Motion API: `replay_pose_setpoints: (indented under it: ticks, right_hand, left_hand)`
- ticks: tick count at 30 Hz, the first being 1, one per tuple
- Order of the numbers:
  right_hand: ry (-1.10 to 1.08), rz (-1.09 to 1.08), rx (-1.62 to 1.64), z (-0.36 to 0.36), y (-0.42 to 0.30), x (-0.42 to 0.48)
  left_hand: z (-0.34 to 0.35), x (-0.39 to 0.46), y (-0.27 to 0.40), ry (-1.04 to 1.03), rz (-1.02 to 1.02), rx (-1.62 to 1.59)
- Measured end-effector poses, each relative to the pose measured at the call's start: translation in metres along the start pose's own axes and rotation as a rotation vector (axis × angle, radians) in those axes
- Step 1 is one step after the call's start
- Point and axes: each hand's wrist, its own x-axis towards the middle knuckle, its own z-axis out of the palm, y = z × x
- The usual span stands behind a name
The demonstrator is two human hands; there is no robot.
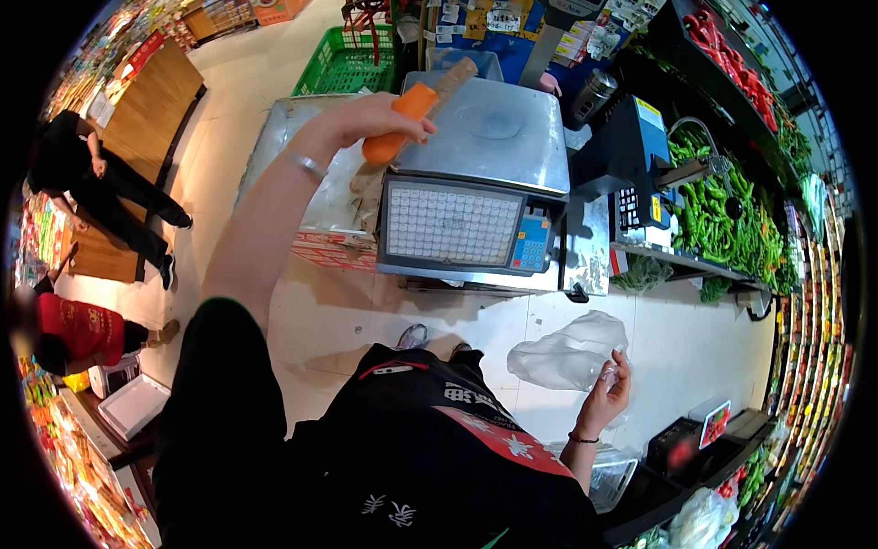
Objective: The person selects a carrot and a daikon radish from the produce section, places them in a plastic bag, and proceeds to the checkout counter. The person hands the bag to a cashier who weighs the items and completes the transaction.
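My left hand (384, 123) is closed around an orange carrot (416, 101) and a long brown root vegetable (456, 77), over the left edge of the metal weighing plate (511, 123) of a label scale. Below the plate is the scale's key panel (453, 223). A clear plastic bag (573, 350) hangs from the fingers of my right hand (610, 384), held out over the floor to the right of my apron.
Left of the scale stands an open box (267, 154) with plastic film inside, and a green crate (343, 62) behind it. Green peppers (720, 206) fill the right shelf beside a bag-holder post. Two people (123, 185) are at the far left. Black bins (658, 473) stand lower right.
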Motion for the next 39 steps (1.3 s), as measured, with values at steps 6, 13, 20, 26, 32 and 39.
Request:
replay_pose_setpoints:
  ticks: [6,13,20,26,32,39]
  right_hand:
    - [-0.081,0.006,0.051,-0.012,0.023,0.057]
    - [-0.112,0.021,0.044,-0.039,0.042,0.085]
    - [-0.118,0.078,0.077,-0.048,0.058,0.092]
    - [-0.146,0.061,0.105,-0.043,0.059,0.1]
    - [-0.176,0.016,0.108,-0.044,0.07,0.101]
    - [-0.22,-0.027,0.141,-0.042,0.063,0.1]
  left_hand:
    - [0.019,0.098,0.028,0.14,-0.273,0.792]
    - [0.082,0.158,0.035,0.3,-0.185,1.262]
    - [0.109,0.173,0.041,0.268,-0.093,1.241]
    - [0.114,0.16,0.034,0.251,-0.093,1.144]
    - [0.107,0.148,0.027,0.283,-0.086,1.022]
    - [0.114,0.128,0.022,0.353,-0.005,0.961]
